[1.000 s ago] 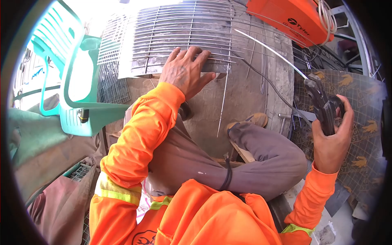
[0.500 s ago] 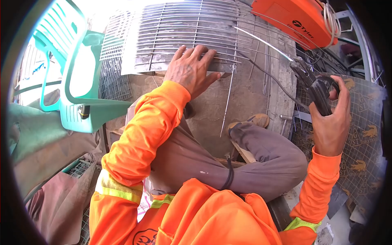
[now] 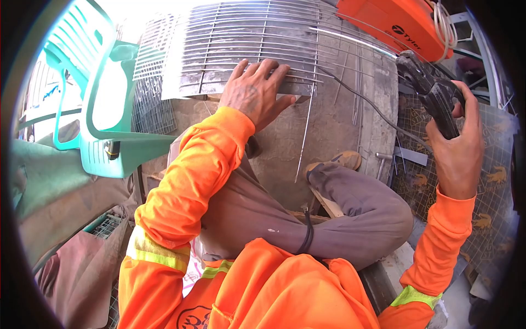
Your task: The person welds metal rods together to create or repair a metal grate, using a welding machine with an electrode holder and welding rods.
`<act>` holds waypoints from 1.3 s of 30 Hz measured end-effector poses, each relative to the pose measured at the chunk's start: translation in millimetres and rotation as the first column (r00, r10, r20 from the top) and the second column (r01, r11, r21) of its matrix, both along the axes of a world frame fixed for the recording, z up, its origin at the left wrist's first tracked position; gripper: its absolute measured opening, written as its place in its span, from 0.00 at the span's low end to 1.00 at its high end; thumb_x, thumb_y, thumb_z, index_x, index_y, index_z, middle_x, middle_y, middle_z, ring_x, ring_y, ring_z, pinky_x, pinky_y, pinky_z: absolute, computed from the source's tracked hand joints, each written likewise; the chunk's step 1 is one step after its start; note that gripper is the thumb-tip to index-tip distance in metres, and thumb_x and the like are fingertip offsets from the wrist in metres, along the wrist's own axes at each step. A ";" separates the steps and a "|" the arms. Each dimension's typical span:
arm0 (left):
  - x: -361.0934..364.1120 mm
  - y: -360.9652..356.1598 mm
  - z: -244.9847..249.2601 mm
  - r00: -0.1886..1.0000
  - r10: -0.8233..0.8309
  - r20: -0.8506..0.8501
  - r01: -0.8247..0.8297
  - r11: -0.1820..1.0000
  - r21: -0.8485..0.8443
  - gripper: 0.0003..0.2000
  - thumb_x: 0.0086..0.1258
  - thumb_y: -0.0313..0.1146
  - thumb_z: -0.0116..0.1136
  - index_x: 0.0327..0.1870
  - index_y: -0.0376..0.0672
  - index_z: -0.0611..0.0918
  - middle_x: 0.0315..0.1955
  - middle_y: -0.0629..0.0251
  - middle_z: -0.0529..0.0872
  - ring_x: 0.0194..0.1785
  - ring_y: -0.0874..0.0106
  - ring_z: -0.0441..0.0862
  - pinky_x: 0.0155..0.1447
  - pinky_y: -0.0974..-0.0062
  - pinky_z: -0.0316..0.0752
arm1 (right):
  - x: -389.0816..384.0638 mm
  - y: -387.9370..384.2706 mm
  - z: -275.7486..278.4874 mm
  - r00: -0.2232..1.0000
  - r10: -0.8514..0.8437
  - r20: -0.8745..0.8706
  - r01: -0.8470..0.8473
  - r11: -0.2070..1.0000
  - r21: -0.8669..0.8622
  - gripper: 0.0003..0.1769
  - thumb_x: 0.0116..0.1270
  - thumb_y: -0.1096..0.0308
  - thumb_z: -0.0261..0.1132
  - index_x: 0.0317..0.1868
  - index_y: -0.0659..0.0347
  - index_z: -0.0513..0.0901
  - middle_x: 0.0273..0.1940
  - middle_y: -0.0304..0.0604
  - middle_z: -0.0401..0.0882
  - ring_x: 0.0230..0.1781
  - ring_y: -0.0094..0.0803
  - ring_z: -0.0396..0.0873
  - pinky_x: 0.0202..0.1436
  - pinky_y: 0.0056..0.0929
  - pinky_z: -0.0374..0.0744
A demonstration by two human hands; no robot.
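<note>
Left hand: our left hand [image 3: 255, 93] lies flat with fingers spread, pressing the near edge of the wire grille [image 3: 246, 44]; it grasps nothing.
Right hand: our right hand [image 3: 457, 148] is raised at the right, its grip clenched round the black clamp holder [image 3: 433, 90].
Rod: a thin bright rod [image 3: 350, 39] runs from the holder's nose leftward over the grille's far right part; we cannot tell whether it touches.
Grille: it rests on the concrete slab [image 3: 329, 126]; a loose wire [image 3: 304, 137] runs from its near right corner toward our knee.
Around: an orange welding machine [image 3: 405, 27] behind the holder, a green plastic chair [image 3: 104, 109] at the left.
Step in hand: we judge it as steadying the grille, holder held up beside it.
Next move calls for: a firm press on the grille and a steady wrist to set the rod on a wire crossing, well apart from our fingers.
</note>
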State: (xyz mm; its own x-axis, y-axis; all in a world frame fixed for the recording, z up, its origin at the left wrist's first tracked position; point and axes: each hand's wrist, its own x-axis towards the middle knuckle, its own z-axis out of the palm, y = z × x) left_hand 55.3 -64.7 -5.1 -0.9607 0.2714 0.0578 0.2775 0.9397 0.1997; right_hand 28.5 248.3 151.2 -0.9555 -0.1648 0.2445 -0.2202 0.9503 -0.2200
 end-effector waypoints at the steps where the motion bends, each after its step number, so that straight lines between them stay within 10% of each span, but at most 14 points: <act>1: 0.4 -0.3 -1.4 1.000 0.000 0.001 0.000 1.000 0.000 0.31 0.75 0.58 0.57 0.71 0.49 0.74 0.61 0.59 0.80 0.67 0.59 0.77 0.77 0.57 0.63 | -0.2 -0.2 -0.1 1.000 0.000 0.008 0.000 1.000 0.015 0.37 0.54 0.75 0.73 0.67 0.54 0.75 0.40 0.40 0.73 0.43 0.36 0.77 0.50 0.37 0.79; 11: -0.2 -0.2 1.0 1.000 0.005 0.024 -0.005 1.000 0.021 0.28 0.75 0.57 0.58 0.69 0.50 0.76 0.64 0.62 0.79 0.68 0.60 0.77 0.77 0.55 0.64 | -5.5 7.2 -5.9 0.995 -0.027 0.093 0.031 0.999 -0.042 0.32 0.63 0.75 0.68 0.69 0.58 0.73 0.50 0.45 0.82 0.50 0.33 0.81 0.58 0.31 0.78; 39: -1.4 -1.7 6.7 0.998 -0.060 0.023 0.060 0.998 -0.006 0.30 0.75 0.57 0.58 0.71 0.49 0.74 0.62 0.58 0.79 0.62 0.52 0.78 0.68 0.57 0.72 | 151.5 69.6 -125.2 0.995 -0.075 -0.059 0.056 0.962 -0.268 0.47 0.45 0.74 0.82 0.66 0.61 0.67 0.57 0.46 0.72 0.47 0.36 0.78 0.36 0.27 0.78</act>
State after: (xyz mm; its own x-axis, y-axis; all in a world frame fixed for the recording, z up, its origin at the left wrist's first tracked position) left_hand 54.0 -66.4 1.6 -0.9438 0.3288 0.0343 0.3288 0.9229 0.2004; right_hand 180.0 317.9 26.0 -0.9418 -0.0226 0.3354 -0.1825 0.8724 -0.4535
